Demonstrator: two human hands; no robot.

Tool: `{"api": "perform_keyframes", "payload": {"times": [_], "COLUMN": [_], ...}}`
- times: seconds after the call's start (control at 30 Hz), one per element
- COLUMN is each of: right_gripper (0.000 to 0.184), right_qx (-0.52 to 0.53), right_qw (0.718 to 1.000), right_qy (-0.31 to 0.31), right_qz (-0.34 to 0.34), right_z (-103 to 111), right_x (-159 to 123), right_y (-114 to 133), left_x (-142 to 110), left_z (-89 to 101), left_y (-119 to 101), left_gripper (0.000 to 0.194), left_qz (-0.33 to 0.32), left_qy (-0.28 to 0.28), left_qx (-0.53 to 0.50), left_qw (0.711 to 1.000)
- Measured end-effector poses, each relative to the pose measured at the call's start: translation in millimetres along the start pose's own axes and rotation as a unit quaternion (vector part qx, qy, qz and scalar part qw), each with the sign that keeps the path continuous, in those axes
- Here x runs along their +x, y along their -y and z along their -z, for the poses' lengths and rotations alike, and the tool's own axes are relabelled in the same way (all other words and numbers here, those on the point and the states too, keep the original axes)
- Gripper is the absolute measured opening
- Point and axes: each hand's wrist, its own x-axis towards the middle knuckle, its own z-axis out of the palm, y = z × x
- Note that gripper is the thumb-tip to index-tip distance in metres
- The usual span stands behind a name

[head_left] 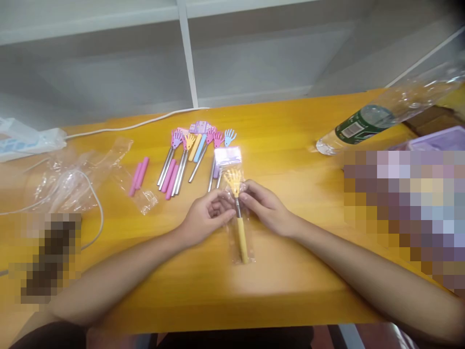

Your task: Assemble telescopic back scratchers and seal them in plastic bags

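Observation:
A yellow back scratcher with a hand-shaped head and a metal shaft lies inside a clear plastic sleeve with a pale purple top card. My left hand pinches the sleeve's left edge beside the head. On the opposite edge, the thumb and fingers of my right hand close on the sleeve. Beyond my hands are several loose back scratcher rods with hand heads, among them a purple head, a yellow head and a blue head. Pink handle tubes lie among them.
Crumpled clear plastic bags and a white cable are on the left, near a white power strip. A plastic bottle with a green label lies at the right, beside a purple bin. Blurred blocks cover two areas.

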Motion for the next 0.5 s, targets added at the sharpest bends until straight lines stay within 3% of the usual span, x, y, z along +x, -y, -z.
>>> {"api": "perform_keyframes", "payload": {"times": [0.1, 0.2, 0.4, 0.5], "right_gripper": [0.026, 0.023, 0.019, 0.023], "right_qx": [-0.075, -0.126, -0.263, -0.279], "right_qw": [0.995, 0.987, 0.964, 0.958], "right_qy": [0.049, 0.066, -0.006, -0.055], "right_qz": [-0.037, -0.076, -0.046, -0.031], "right_z": [-4, -8, -3, 2], "right_x": [-6, -12, -21, -35], "right_y": [10, 20, 28, 32], "left_x": [0, 2, 4, 2], "left_z": [-0.4, 3.0, 8.9, 7.4], "left_y": [-2, -2, 2, 1], "left_gripper": [0.029, 0.026, 0.02, 0.018], "left_qz": [0.0, -0.011, -0.046, -0.038], "left_qy": [-0.033, -0.018, 0.024, 0.055], "left_qx": [-0.022, -0.03, -0.036, -0.008], "left_qw": [0.999, 0.999, 0.998, 0.998]}}
